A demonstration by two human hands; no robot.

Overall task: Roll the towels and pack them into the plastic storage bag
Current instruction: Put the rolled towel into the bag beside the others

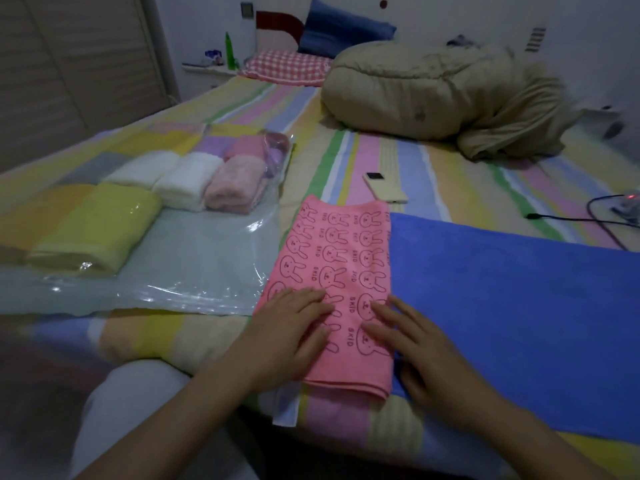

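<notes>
**A:** Where's the pink towel [343,258]?

**B:** Under both palms. The left hand [294,327] and right hand [419,355] lie flat on its near end, fingers straight, gripping nothing.

**A:** Handling?

**B:** Soft, light and floppy, I'd judge. Pinch the near hem and roll it away. The blue towel [519,306] touches it on the right, the plastic storage bag [194,265] is just left, and the phone [384,192] lies beyond.

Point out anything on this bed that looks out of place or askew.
Nothing is spilled or damaged. Two things do not belong to the packing: a cream rectangular handheld device just beyond the pink bunny-print towel, and a black cable on the striped sheet at right.
</notes>
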